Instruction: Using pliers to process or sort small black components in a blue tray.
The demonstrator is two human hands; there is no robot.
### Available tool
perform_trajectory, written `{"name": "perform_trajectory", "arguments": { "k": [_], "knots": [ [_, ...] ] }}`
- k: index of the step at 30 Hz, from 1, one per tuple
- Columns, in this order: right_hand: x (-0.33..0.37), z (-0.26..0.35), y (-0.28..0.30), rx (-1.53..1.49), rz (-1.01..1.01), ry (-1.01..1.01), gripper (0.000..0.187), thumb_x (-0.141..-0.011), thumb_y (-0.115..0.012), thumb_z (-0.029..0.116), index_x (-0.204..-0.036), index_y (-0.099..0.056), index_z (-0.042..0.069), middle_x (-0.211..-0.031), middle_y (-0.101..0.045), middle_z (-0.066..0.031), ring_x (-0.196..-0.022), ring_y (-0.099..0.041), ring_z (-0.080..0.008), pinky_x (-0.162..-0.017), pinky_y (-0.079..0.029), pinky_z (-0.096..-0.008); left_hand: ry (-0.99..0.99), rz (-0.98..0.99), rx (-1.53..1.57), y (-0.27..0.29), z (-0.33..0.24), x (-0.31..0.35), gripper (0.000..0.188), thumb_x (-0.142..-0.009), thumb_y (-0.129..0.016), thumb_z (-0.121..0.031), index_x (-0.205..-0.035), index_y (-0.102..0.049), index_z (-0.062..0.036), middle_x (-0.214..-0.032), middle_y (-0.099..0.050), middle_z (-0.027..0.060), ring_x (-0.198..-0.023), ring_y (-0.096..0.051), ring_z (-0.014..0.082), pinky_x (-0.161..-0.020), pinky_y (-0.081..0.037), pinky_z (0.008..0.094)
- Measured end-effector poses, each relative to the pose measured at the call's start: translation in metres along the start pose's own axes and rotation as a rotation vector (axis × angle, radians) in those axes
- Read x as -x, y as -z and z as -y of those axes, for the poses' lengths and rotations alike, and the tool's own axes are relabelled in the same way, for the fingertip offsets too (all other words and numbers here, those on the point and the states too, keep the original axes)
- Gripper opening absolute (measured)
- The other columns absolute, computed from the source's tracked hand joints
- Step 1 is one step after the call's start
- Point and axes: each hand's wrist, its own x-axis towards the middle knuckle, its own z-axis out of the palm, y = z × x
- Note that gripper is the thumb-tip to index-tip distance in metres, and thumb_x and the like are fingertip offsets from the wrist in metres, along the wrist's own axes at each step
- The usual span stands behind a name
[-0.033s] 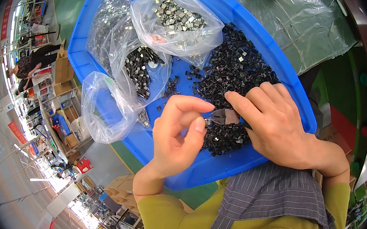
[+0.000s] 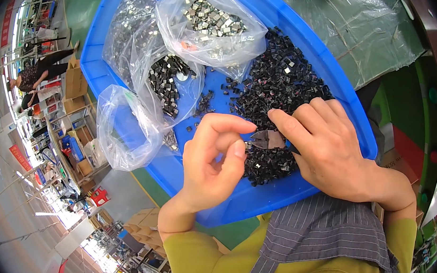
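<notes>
Over the blue tray, my right hand is closed around a pair of cutting pliers. Their metal jaws point left toward my other hand, and the handles are mostly hidden under my palm. My left hand has its index finger and thumb curled toward each other beside the jaw tips. Whatever lies between those fingertips is too small to make out. Beneath and beyond both hands spreads a heap of small black pieces, some with shiny faces.
A clear bag of small silvery blocks lies at the tray's far side. Left of the heap, another clear bag holds dark blocks. A crumpled clear bag overhangs the left rim. Plastic sheeting covers a surface beyond the tray.
My left hand has shifted very slightly to the right. The right hand and pliers stay in place.
</notes>
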Motion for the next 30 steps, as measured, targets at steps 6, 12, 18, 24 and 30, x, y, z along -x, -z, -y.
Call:
{"name": "perform_trajectory", "arguments": {
  "k": [6,12,18,24,30],
  "knots": [
    [0.001,0.000,-0.003,0.045,-0.040,0.030,0.029,-0.070,-0.062,0.007,-0.099,-0.059,0.005,-0.075,-0.048,-0.0059,-0.075,-0.050,-0.0234,-0.066,-0.038,-0.0359,-0.014,0.009,-0.101,-0.001,0.001,0.000,0.020,-0.093,-0.051,-0.008,-0.110,-0.049,0.0017,-0.063,-0.046,-0.0050,-0.053,-0.036,0.0007,-0.048,-0.028,0.0171],
    [0.003,0.000,-0.001,-0.011,0.027,0.008,0.043,-0.064,-0.064,-0.001,-0.107,-0.060,0.003,-0.079,-0.049,-0.0072,-0.074,-0.049,-0.0257,-0.067,-0.037,-0.0371,-0.012,0.033,-0.140,0.001,0.003,0.001,0.021,-0.092,-0.051,-0.007,-0.111,-0.049,0.0023,-0.064,-0.047,-0.0041,-0.054,-0.038,0.0012,-0.049,-0.029,0.0170],
    [0.002,0.000,-0.003,0.033,0.032,0.037,0.020,-0.072,-0.060,0.008,-0.092,-0.057,0.006,-0.075,-0.049,-0.0060,-0.074,-0.050,-0.0230,-0.065,-0.038,-0.0351,-0.102,0.048,-0.175,0.005,0.007,-0.006,0.028,-0.082,-0.050,0.005,-0.109,-0.054,0.0008,-0.058,-0.050,-0.0028,-0.049,-0.040,0.0013,-0.044,-0.027,0.0192],
    [0.003,-0.001,-0.002,0.025,0.079,0.053,0.012,-0.074,-0.058,0.009,-0.084,-0.053,0.007,-0.073,-0.047,-0.0059,-0.072,-0.049,-0.0222,-0.065,-0.038,-0.0348,-0.141,0.113,-0.145,0.007,0.009,-0.007,0.028,-0.082,-0.049,0.005,-0.109,-0.054,0.0011,-0.058,-0.051,-0.0029,-0.050,-0.040,0.0011,-0.044,-0.027,0.0192],
    [0.004,0.000,-0.002,0.024,0.077,0.054,0.010,-0.075,-0.058,0.009,-0.082,-0.051,0.008,-0.073,-0.047,-0.0062,-0.070,-0.050,-0.0223,-0.064,-0.038,-0.0344,-0.184,0.086,-0.173,0.006,0.010,-0.007,0.027,-0.082,-0.050,0.004,-0.109,-0.054,0.0011,-0.055,-0.050,-0.0024,-0.048,-0.040,0.0020,-0.044,-0.026,0.0196]
  ]
}}
